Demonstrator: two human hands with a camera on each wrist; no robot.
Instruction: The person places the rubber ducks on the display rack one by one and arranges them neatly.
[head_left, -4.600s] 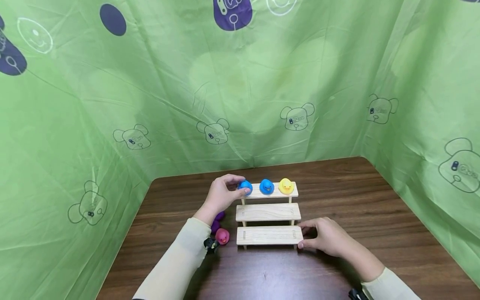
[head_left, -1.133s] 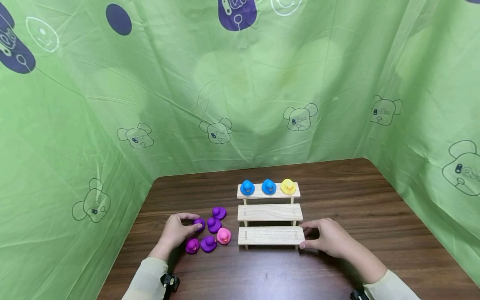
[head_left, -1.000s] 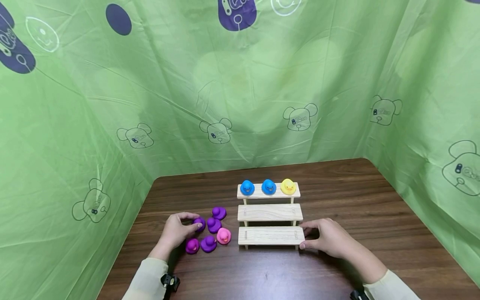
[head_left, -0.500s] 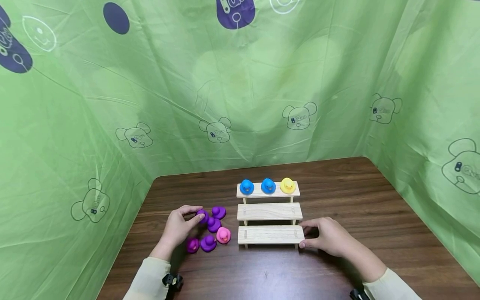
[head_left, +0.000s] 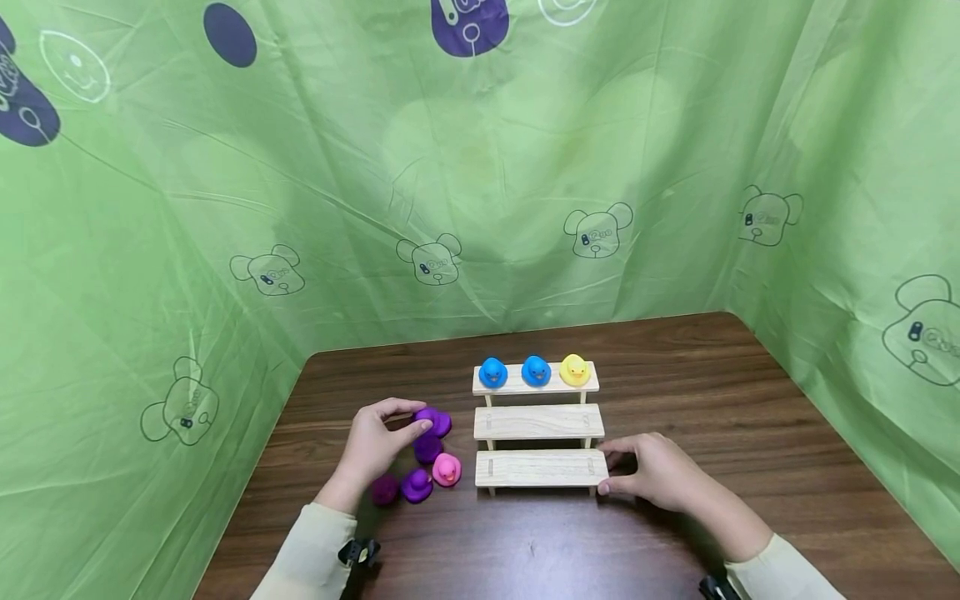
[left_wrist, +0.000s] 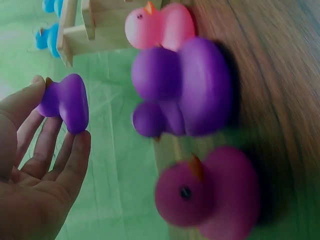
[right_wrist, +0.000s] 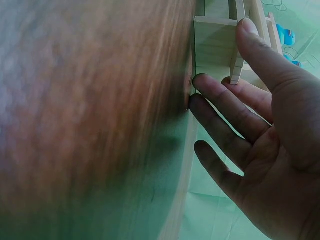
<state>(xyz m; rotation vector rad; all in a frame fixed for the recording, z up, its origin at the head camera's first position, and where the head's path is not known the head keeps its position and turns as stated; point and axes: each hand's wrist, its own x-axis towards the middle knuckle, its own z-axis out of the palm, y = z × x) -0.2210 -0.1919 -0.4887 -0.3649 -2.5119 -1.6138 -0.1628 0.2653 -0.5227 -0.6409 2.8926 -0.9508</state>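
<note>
Left hand (head_left: 375,437) has a purple duck (left_wrist: 75,102) pinched between thumb and fingertips, gap just duck-sized, over the wood-grain table (head_left: 675,358). It's upright, beak by the thumb, long axis running thumb-to-fingers. Smooth, rounded, kinda rubbery-looking. Right hand (head_left: 660,475), fingers parted, grips the pale flat-plank wooden stand (head_left: 537,422) at its bottom step.

On the table (head_left: 540,550), from the middle of the stand (head_left: 540,423), three ducks (head_left: 536,372) sit on its top step (head_left: 514,382) at twelve o'clock, more ducks (head_left: 417,486) at eight, and the right hand (head_left: 654,476) at four
</note>
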